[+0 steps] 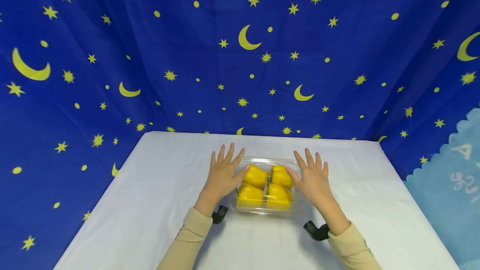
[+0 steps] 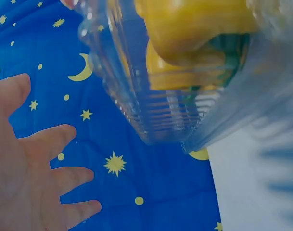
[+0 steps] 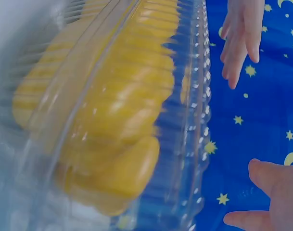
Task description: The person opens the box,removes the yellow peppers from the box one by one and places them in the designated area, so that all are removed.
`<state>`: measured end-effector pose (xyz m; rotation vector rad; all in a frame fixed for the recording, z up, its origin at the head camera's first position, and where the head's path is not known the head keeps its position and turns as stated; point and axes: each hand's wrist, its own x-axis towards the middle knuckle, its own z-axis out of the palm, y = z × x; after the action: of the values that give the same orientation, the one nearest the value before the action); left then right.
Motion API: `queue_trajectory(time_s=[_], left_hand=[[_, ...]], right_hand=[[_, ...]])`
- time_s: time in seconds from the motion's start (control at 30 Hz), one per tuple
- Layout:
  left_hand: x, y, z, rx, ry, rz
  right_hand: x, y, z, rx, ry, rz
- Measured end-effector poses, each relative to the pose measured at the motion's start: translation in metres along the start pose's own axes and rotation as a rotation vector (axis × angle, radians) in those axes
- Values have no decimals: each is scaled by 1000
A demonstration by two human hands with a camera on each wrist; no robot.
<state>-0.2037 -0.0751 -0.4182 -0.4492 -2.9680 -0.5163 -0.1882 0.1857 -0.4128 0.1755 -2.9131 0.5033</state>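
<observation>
A clear plastic clamshell box [image 1: 245, 210] with ridged walls sits near the middle of the table, holding several yellow bell peppers [image 1: 249, 196] in two rows. My left hand [image 1: 223, 176] is at the box's left side, fingers straight and spread, the thumb overlapping the left peppers in the head view. On the opposite side my right hand [image 1: 313, 180] is likewise spread, its thumb overlapping the right edge. Neither hand grips anything. Green stems [image 2: 230, 57] show through the plastic in the left wrist view. From the right wrist, the bumpy box rim [image 3: 201, 120] lies between the peppers and my fingers.
A white cloth covers the table [image 1: 150, 195]. Behind and beside it hangs a blue curtain [image 1: 187, 41] with yellow stars and moons. Light blue fabric [image 1: 450, 186] hangs at the right. Black wrist mounts [image 1: 316, 231] stick out below the hands.
</observation>
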Motion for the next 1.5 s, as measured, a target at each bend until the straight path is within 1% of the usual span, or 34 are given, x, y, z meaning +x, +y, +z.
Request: queue_trajectory(time_s=[0.13,0.23,0.33,0.43,0.57,0.6,0.7,0.8,0.87,0.93,1.07,1.13,1.2,1.3,1.37,1.5], left_hand=[[-2,-6,-1,-43,5,-40],[-6,-15,1,-113,18,-83],[-11,-23,5,-218,35,-137],[-17,-32,9,-334,35,-211],[-25,-43,15,-468,30,-307],[-27,-45,17,-494,33,-322],[-35,-49,25,-554,51,-347],[-43,-48,34,-586,84,-343],[-48,-46,39,-609,93,-341],[-52,-43,45,-640,92,-344],[-58,-38,55,-723,67,-362],[-59,-35,58,-803,55,-376],[-59,-33,60,-918,51,-375],[-61,-31,62,-1094,18,-379],[-64,-31,62,-1156,-11,-370],[-69,-34,63,-1223,-62,-363]], right_hand=[[0,6,0,14,-6,29],[-4,12,0,30,-26,61],[-10,20,0,58,-39,97],[-18,30,4,88,-43,136],[-28,42,12,135,-15,176],[-30,44,14,145,-7,184],[-37,49,21,174,-7,218],[-42,49,26,219,-41,252],[-46,47,28,259,-66,263],[-50,45,31,291,-74,246],[-60,42,38,312,-70,188],[-64,41,43,320,-59,159],[-66,41,46,341,-50,142],[-70,39,50,369,-37,113],[-72,38,52,378,-20,86],[-76,33,53,375,27,18]])
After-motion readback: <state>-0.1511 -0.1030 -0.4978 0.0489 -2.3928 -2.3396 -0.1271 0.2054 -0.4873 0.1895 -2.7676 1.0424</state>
